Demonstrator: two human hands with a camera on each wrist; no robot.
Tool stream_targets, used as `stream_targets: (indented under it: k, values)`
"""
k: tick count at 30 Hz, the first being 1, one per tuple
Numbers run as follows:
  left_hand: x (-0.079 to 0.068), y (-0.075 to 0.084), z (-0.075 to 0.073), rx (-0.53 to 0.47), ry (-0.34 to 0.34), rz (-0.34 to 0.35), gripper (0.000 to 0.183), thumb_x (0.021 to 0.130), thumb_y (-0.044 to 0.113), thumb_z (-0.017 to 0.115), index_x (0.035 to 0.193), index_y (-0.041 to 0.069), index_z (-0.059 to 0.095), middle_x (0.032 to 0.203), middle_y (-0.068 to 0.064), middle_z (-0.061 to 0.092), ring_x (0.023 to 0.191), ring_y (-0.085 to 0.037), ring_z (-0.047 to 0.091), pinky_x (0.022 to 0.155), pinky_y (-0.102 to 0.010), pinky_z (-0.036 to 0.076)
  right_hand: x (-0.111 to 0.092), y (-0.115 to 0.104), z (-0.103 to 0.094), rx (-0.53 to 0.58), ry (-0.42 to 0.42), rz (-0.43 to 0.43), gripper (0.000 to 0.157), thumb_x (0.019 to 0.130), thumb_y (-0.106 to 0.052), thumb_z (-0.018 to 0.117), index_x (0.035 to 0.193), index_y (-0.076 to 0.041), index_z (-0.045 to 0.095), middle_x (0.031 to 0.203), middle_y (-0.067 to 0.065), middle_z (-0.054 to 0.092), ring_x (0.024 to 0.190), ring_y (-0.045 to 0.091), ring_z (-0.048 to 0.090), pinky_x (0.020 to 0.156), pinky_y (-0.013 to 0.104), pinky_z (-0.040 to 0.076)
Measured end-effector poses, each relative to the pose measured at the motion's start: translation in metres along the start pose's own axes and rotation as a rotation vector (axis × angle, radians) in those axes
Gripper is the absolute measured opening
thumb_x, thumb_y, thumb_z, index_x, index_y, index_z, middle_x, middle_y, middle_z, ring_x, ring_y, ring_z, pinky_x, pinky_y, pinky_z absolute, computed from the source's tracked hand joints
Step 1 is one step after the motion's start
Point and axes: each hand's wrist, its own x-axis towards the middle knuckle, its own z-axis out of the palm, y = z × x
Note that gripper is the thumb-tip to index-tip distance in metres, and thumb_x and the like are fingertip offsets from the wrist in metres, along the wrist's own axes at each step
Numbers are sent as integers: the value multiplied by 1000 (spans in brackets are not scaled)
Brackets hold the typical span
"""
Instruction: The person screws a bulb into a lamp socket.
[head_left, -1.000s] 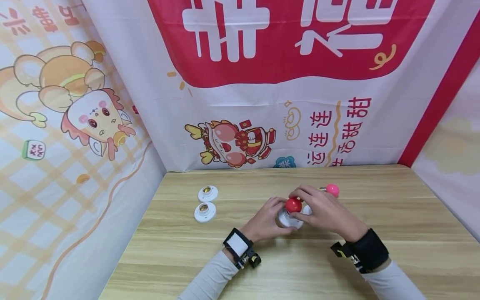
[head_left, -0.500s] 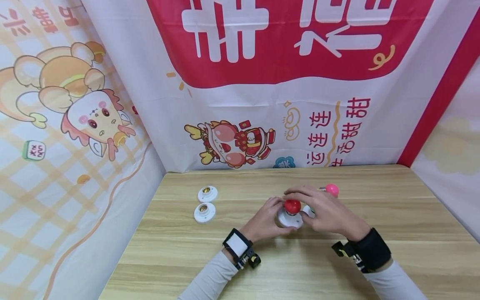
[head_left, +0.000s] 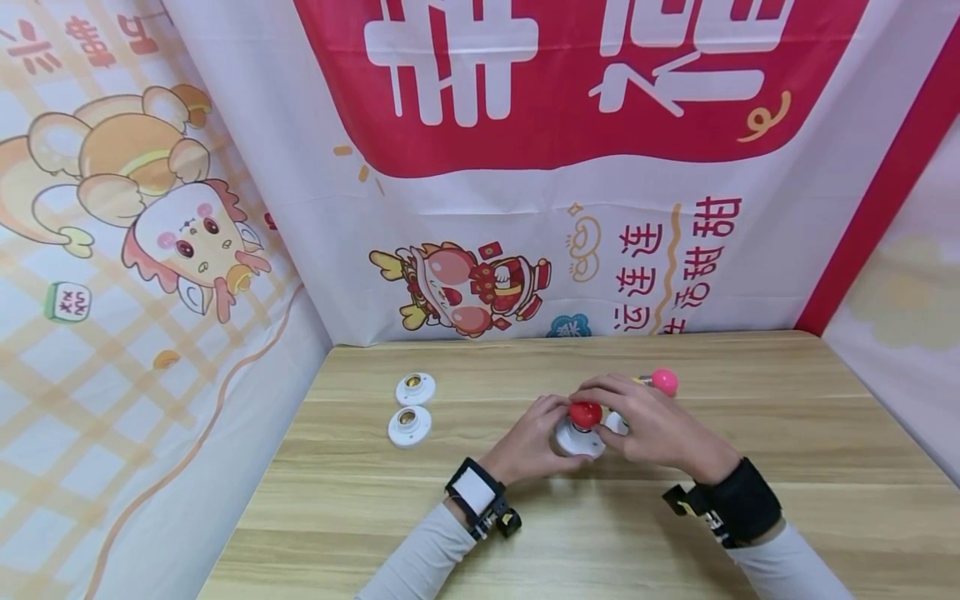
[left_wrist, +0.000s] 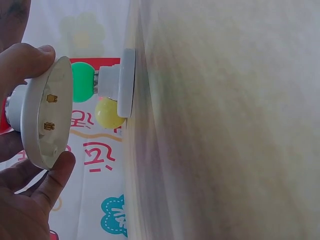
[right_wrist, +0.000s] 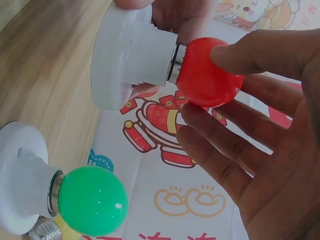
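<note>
My left hand [head_left: 531, 442] grips the rim of a white lamp socket [head_left: 573, 442] by its edge. In the left wrist view the socket's hollow underside [left_wrist: 52, 107] shows two brass contacts, and the base is held apart from the table. A red light bulb [right_wrist: 207, 72] sits in that socket, with a strip of its metal collar visible. My right hand [head_left: 652, 425] holds the red bulb, thumb on one side and fingers on the other. Close by stands a second white socket [right_wrist: 22, 175] with a green bulb [right_wrist: 92, 200] in it, mostly hidden by my right hand in the head view.
A pink bulb [head_left: 664, 382] lies on the wooden table [head_left: 480, 533] beyond my right hand. Behind the green bulb's socket is a yellow bulb [left_wrist: 109, 114]. Two bulbless white sockets [head_left: 409, 426] sit at the left. Printed cloth [head_left: 480, 200] hangs behind the table.
My right hand's fingers and thumb have shifted around the red bulb, and the bulb appears slightly lower. My left hand and the socket stay nearly in place.
</note>
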Motion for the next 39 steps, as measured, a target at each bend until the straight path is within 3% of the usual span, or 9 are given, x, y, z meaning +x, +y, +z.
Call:
stream_targets:
  k: [11, 18, 23, 29, 39]
  values:
    - [0, 1, 0, -11, -19, -19, 69, 80, 50, 72, 137, 15, 51, 134, 4, 49, 121, -7, 40, 99, -19, 44, 3, 1, 4, 29, 40, 18, 42, 77, -32, 79, 115, -19, 68, 114, -4, 62, 97, 8, 60, 80, 31, 58]
    - [-1, 1, -1, 7, -22, -14, 71, 81, 50, 72, 138, 14, 50, 136, 3, 49, 122, -9, 41, 99, -19, 44, 3, 2, 3, 3, 20, -1, 50, 77, -37, 78, 122, -20, 64, 122, -2, 60, 106, 12, 58, 85, 36, 56]
    - [0, 0, -4, -8, -14, 9, 75, 81, 52, 71, 142, 17, 44, 140, 4, 46, 122, -7, 40, 99, -21, 44, 5, 2, -1, -11, -27, -65, 59, 77, -27, 79, 133, -23, 59, 132, 1, 57, 120, 17, 51, 94, 44, 51]
    - [0, -3, -8, -16, -19, 7, 78, 80, 51, 71, 145, 22, 39, 134, 9, 51, 117, -5, 41, 93, -20, 46, 11, 1, -4, 27, -29, -133, 49, 78, -18, 78, 125, -18, 64, 124, 0, 62, 115, 16, 55, 93, 37, 53]
    - [2, -4, -11, 6, -28, -7, 75, 80, 52, 71, 142, 18, 44, 130, 8, 55, 115, -6, 43, 92, -16, 46, 15, 1, -5, 45, -55, -114, 46, 80, -17, 78, 124, -14, 66, 121, 2, 63, 111, 17, 57, 89, 34, 55]
